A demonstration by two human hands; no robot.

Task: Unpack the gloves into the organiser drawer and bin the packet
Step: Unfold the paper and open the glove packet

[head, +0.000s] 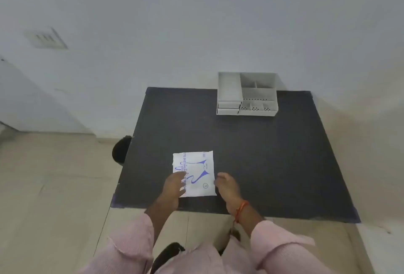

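A white glove packet [196, 168] with blue print lies flat on the dark table [251, 142], near its front edge. My left hand [172, 188] rests on the packet's near left corner, fingers touching it. My right hand [227, 186] sits at the packet's right edge, fingertips against it. I cannot tell whether either hand grips the packet. A white desk organiser [247, 95] with several open compartments and small drawers on its left side stands at the far edge of the table. The drawers look closed.
A black bin [121, 150] stands on the floor just left of the table, partly hidden by the table edge. Beige floor tiles [54, 186] run left of the table. A pale wall [196, 22] rises behind the table.
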